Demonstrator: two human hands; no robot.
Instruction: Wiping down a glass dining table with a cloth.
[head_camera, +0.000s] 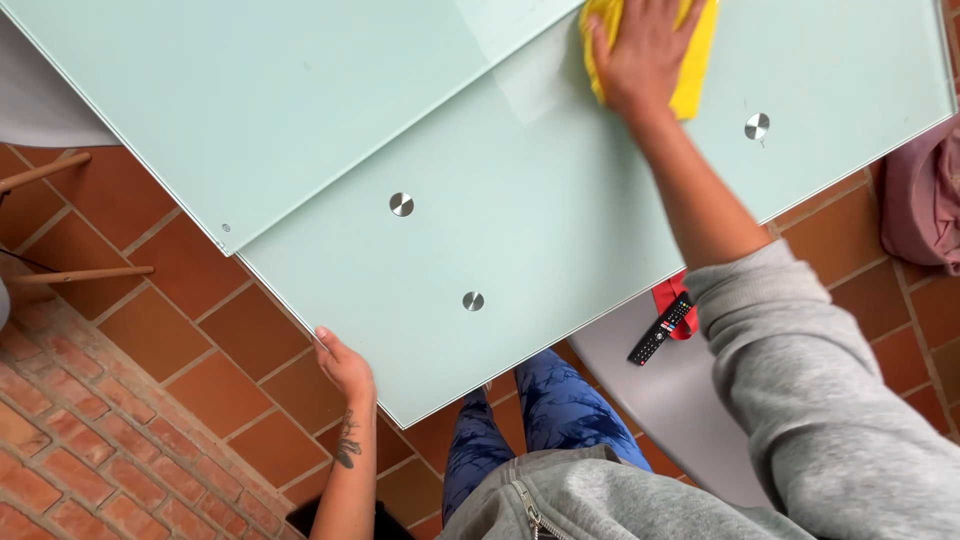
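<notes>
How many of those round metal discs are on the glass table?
3. One metal disc sits mid-table, another nearer the person's edge, a third right of the yellow cloth. The right hand or upper glass panel may hide more.

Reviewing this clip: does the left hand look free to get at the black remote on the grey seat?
Probably not directly. The left hand grips the glass table edge, and the remote lies beyond the person's legs, partly under the right arm. The right hand presses a yellow cloth.

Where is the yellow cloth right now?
In the head view, the yellow cloth lies at the top, right of middle, flat on the pale glass table under the person's right hand.
</notes>
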